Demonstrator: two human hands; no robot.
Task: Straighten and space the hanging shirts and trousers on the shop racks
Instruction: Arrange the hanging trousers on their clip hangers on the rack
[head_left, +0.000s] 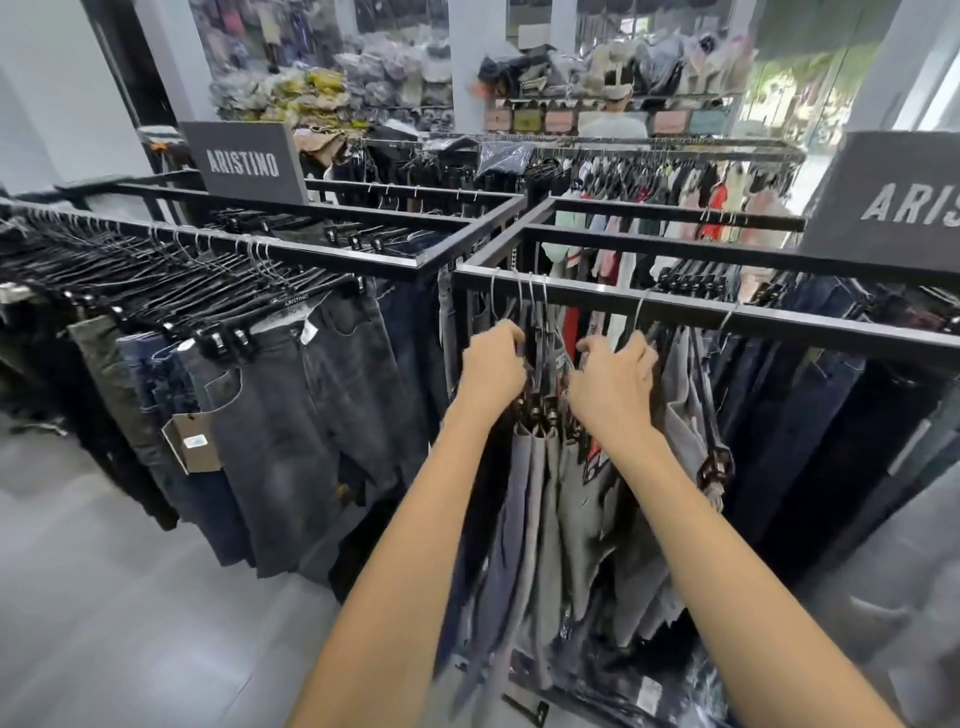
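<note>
A black metal rack rail (769, 319) runs across in front of me with trousers hanging from clip hangers. A tight bunch of grey and dark trousers (540, 499) hangs between my hands. My left hand (493, 364) grips the left side of that bunch at the hanger tops. My right hand (613, 379) grips the hangers on its right side, fingers curled over them. Right of my right hand hang more grey trousers (685, 415) and several dark blue jeans (810, 415).
A second rack (322, 260) on the left holds a dense row of black and grey jeans (291, 415), one with a brown price tag (193, 442). Two grey ARISTINO signs (247, 162) stand on the racks. A person (615, 122) stands by far shelves. Grey floor lies at bottom left.
</note>
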